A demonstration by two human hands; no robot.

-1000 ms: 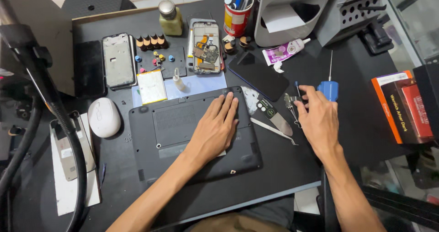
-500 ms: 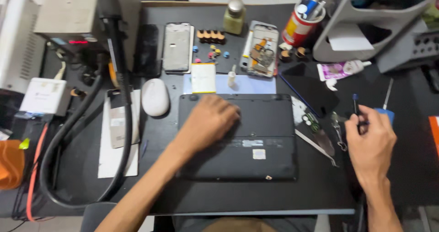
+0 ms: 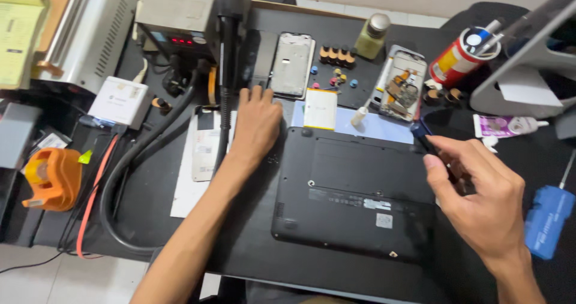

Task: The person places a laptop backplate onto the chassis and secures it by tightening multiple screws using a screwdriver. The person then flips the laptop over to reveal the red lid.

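A black laptop [image 3: 354, 190] lies upside down on the dark desk. My left hand [image 3: 258, 121] rests palm down just off its top-left corner, fingers curved over something hidden beneath it. Earlier frames show a white mouse at that spot. My right hand [image 3: 480, 196] hovers over the laptop's right edge. It pinches a thin dark screwdriver [image 3: 427, 141] with a blue end, which points toward the laptop's top-right corner.
A hot-air station [image 3: 180, 10] with a thick black hose [image 3: 120, 184] stands at the back left. Near it are a white adapter [image 3: 120, 100] and an orange tape dispenser [image 3: 51, 178]. Behind the laptop: a phone frame [image 3: 292, 64], an opened phone [image 3: 403, 82], a flat battery [image 3: 321, 109], a red can [image 3: 459, 58]. A blue tool [image 3: 549, 220] lies right.
My left hand left the laptop's base and moved left onto the mouse's spot. My right hand brought the screwdriver in over the laptop's right edge. The view has shifted left and closer.
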